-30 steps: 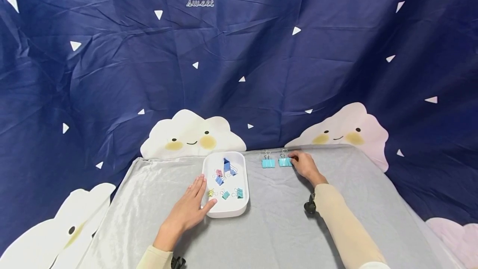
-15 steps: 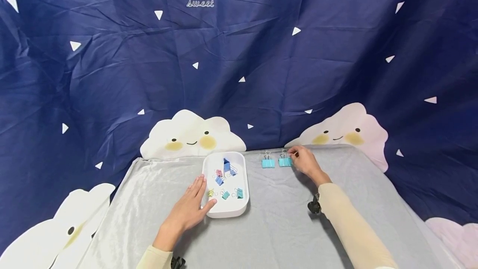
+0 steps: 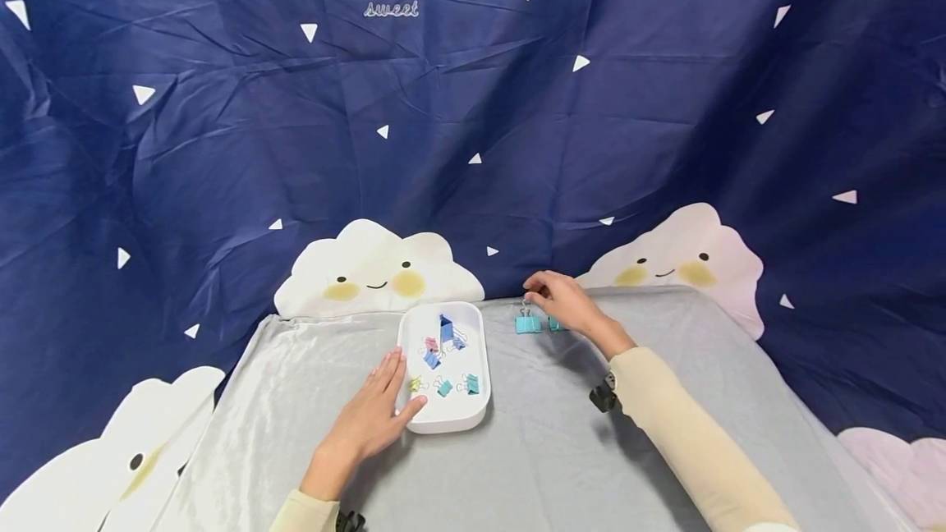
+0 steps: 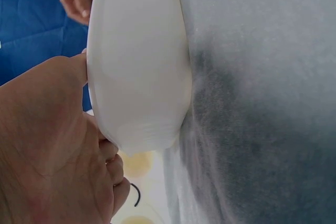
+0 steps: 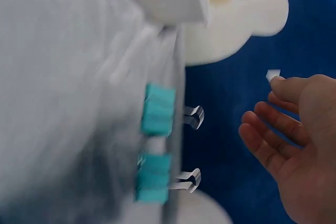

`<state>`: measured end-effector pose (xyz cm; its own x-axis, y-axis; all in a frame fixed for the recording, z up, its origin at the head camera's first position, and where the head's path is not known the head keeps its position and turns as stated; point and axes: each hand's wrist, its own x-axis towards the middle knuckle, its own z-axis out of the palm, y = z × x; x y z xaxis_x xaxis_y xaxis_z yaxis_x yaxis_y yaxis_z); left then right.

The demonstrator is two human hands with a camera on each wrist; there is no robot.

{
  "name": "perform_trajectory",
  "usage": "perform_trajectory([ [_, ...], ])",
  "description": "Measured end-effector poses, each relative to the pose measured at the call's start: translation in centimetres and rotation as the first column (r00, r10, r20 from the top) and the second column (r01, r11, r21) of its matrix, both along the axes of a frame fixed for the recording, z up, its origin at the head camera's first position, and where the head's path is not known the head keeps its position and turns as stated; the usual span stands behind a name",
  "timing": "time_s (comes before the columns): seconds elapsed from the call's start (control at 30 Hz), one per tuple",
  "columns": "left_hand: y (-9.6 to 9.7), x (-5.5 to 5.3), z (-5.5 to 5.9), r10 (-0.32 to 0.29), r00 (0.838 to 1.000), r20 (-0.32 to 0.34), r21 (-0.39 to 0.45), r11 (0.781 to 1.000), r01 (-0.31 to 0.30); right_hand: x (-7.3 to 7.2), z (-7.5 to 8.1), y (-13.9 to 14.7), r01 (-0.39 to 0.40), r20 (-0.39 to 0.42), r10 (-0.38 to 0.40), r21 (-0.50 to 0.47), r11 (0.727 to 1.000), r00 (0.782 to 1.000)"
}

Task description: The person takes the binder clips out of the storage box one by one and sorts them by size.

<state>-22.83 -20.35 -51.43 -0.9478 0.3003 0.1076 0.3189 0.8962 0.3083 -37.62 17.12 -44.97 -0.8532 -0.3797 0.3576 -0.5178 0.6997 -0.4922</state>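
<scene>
My left hand point(image 3: 369, 417) rests along the left side of a white tray point(image 3: 451, 425), fingers extended and thumb over the rim. In the left wrist view, the tray's wall point(image 4: 139, 61) stands beside that hand. Two large teal binder clips lie in a row at the cloth's far edge: the left one point(image 3: 528, 324) shows whole, while the right one point(image 3: 556, 323) is partly behind my right hand point(image 3: 565, 302). That hand hovers above them with loosely bent fingers and nothing between them. In the right wrist view, both clips' wire handles point toward the backdrop.
Smaller binder clips lie in the tray: several blue and teal ones, a pink one point(image 3: 432, 344) and a yellow one point(image 3: 415, 384). A grey cloth point(image 3: 532, 450) covers the table. Right behind its far edge hangs a dark blue backdrop point(image 3: 458, 105) with clouds.
My right hand has left the right teal clip and moved left, over to the left clip. The left hand and the tray have stayed put; the head view has shifted slightly.
</scene>
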Motion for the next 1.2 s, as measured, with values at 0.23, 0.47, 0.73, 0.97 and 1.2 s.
perform_trajectory([
  [0.23, -0.1, 0.0, 0.1, 0.005, 1.0, 0.009, 0.005, 1.0, -0.005, 0.5, 1.8, -4.7, -0.082, 0.004, 0.082, 0.057, 0.995, 0.997],
  [0.47, -0.1, -0.1, 0.0, 0.006, 1.0, 0.016, -0.009, 1.0, -0.006, 0.3, 2.4, -8.8, -0.137, -0.004, 0.139, 0.142, 0.98, 0.99],
  [0.73, -0.1, 0.0, 0.2, 0.002, 1.0, 0.017, 0.0, 1.0, -0.002, 0.1, 2.3, -13.0, -0.161, 0.065, 0.151, 0.18, 0.97, 0.986],
  [0.97, -0.1, 0.2, 0.3, -0.003, 1.0, 0.014, 0.015, 1.0, 0.003, -0.1, 0.8, -15.4, -0.147, 0.122, 0.12, 0.238, 0.96, 0.985],
  [1.2, -0.1, 0.3, 0.4, -0.004, 1.0, 0.018, 0.016, 1.0, 0.004, 0.3, -1.5, -17.1, -0.125, 0.237, 0.043, 0.344, 0.93, 0.971],
])
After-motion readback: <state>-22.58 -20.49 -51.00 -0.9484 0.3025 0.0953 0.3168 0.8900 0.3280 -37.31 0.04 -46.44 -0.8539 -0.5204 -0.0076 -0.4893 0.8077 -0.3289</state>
